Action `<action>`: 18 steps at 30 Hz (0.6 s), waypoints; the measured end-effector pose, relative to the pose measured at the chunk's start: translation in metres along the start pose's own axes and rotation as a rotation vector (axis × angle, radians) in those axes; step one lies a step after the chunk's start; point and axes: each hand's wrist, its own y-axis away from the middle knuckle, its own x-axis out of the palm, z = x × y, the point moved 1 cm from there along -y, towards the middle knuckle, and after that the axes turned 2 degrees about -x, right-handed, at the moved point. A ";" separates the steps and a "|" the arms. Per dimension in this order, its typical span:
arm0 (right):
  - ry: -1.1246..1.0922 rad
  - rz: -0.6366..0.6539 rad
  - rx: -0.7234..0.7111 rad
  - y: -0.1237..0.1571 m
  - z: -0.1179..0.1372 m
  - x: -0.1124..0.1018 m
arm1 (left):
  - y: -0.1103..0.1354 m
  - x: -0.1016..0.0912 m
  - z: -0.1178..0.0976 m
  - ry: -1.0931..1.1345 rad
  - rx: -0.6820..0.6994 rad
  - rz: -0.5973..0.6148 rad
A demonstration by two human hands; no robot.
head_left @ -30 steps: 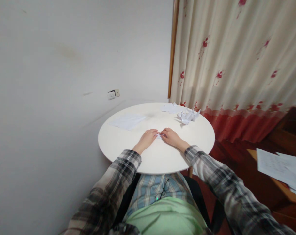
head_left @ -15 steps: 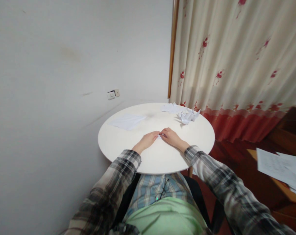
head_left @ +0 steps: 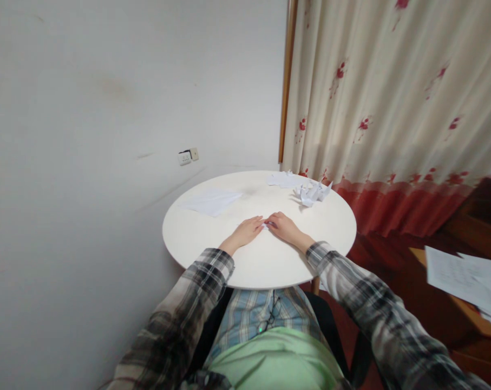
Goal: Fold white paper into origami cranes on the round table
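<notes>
A small piece of folded white paper (head_left: 264, 226) lies on the round white table (head_left: 265, 265), mostly covered by my hands. My left hand (head_left: 248, 231) presses it down from the left, its fingers close together on the paper. From the right, my right hand (head_left: 281, 224) pinches the same piece with bent fingers. The fingertips of both hands almost meet over it. How the paper is folded cannot be made out.
A flat white sheet (head_left: 213, 201) lies at the table's left. Several folded paper shapes (head_left: 311, 193) stand at the back right, near another paper piece (head_left: 283, 179). Written sheets (head_left: 460, 276) rest on wooden furniture at right. A wall (head_left: 86, 189) borders the left side.
My left fingers have shifted very slightly on the paper. Otherwise both hands and the things on the table stay in place.
</notes>
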 end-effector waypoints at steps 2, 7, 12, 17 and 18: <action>0.001 -0.005 -0.002 0.000 0.000 0.000 | 0.000 0.000 0.000 -0.015 0.006 0.006; 0.000 -0.011 0.001 0.001 0.000 0.000 | 0.000 0.000 0.000 -0.016 0.023 -0.008; -0.027 -0.005 0.005 0.001 0.001 -0.001 | 0.001 0.000 0.001 -0.006 0.030 -0.024; -0.045 -0.010 0.005 0.001 0.000 0.000 | 0.001 -0.001 0.000 -0.011 0.027 -0.032; -0.047 -0.012 0.011 0.001 0.000 0.001 | 0.002 -0.001 0.000 -0.011 0.029 -0.035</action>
